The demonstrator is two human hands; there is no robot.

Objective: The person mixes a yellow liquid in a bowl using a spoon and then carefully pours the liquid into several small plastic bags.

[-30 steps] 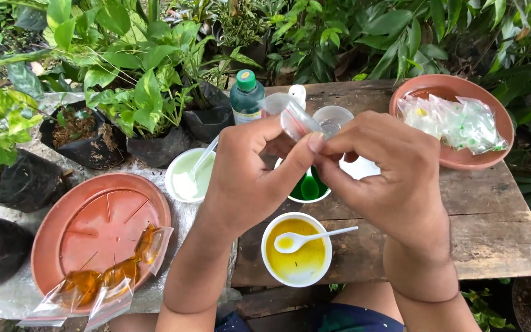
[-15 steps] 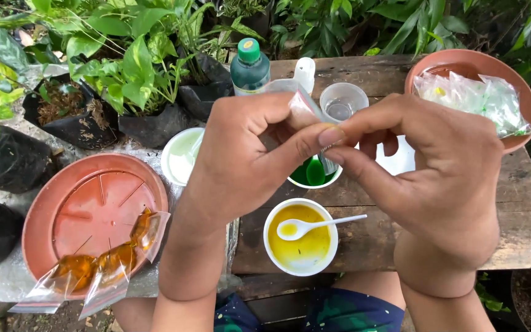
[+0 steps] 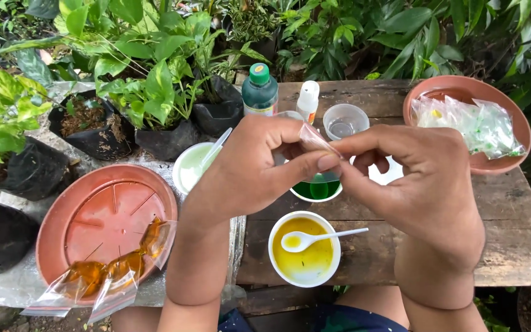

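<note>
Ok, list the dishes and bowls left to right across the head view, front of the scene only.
Orange saucer holding bags of amber liquid → pale green bowl → yellow bowl with a white spoon → right saucer with clear packets.

Two saucers (image 3: 69,203) (image 3: 514,117), four cups (image 3: 305,249), two bottles (image 3: 259,92).

My left hand (image 3: 247,172) and right hand (image 3: 413,178) meet over a cup (image 3: 316,190); another cup (image 3: 305,249) with a spoon (image 3: 314,238) in it sits nearer me. Left lies a saucer (image 3: 102,215) holding filled bags (image 3: 118,267); far right, a dish (image 3: 468,117) of bags; behind, two bottles (image 3: 259,89).
</note>
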